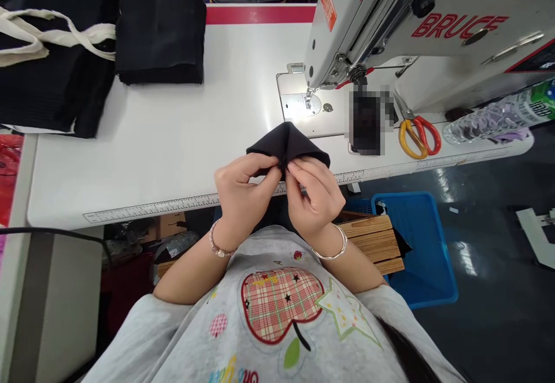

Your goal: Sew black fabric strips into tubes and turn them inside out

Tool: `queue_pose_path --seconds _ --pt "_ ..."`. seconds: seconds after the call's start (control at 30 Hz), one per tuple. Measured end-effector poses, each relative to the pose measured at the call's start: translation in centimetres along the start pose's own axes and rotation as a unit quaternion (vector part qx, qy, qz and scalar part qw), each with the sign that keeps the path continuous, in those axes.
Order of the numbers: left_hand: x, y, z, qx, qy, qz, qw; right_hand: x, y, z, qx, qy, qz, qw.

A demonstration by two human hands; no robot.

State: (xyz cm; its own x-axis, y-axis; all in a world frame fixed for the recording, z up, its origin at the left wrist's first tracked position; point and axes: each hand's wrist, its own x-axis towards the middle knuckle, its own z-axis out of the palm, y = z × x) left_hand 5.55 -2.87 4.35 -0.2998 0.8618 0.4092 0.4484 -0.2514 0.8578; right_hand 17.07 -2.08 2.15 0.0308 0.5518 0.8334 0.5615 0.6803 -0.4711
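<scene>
A folded piece of black fabric (287, 140) is held up over the front edge of the sewing table, its top coming to a peak. My left hand (247, 189) pinches its lower left side between thumb and fingers. Close beside it, my right hand (314, 192) pinches the lower right side, and the fingertips of both hands nearly meet at the middle. The sewing machine's needle and presser foot (309, 99) stand just beyond the fabric, apart from it. What lies behind the fingertips is hidden.
Stacks of black fabric (160, 30) lie at the back left, with a cream strap (78, 37). To the right are a sewing machine (433, 19), scissors (420, 137) and a plastic bottle (489, 120). A ruler strip (173, 205) edges the table; a blue crate (427, 244) stands below.
</scene>
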Motion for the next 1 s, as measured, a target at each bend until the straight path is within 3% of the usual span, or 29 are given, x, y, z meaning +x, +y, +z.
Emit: queue_pose_path --seconds 0.37,0.67,0.83,1.0 --pt "-0.1 1.2 -0.3 -0.055 -0.02 -0.069 0.996 -0.1 -0.1 0.1 -0.009 -0.003 -0.015 1.0" --pt "-0.1 0.4 -0.6 -0.073 -0.035 -0.092 0.992 -0.6 0.3 0.0 -0.013 -0.012 0.005 1.0" --pt "-0.3 0.2 -0.6 -0.094 -0.037 -0.161 0.982 -0.6 0.5 0.1 0.006 -0.017 -0.008 1.0" --pt "-0.3 -0.4 -0.4 -0.203 -0.032 -0.244 0.948 -0.8 0.6 0.0 -0.011 -0.047 -0.01 0.999"
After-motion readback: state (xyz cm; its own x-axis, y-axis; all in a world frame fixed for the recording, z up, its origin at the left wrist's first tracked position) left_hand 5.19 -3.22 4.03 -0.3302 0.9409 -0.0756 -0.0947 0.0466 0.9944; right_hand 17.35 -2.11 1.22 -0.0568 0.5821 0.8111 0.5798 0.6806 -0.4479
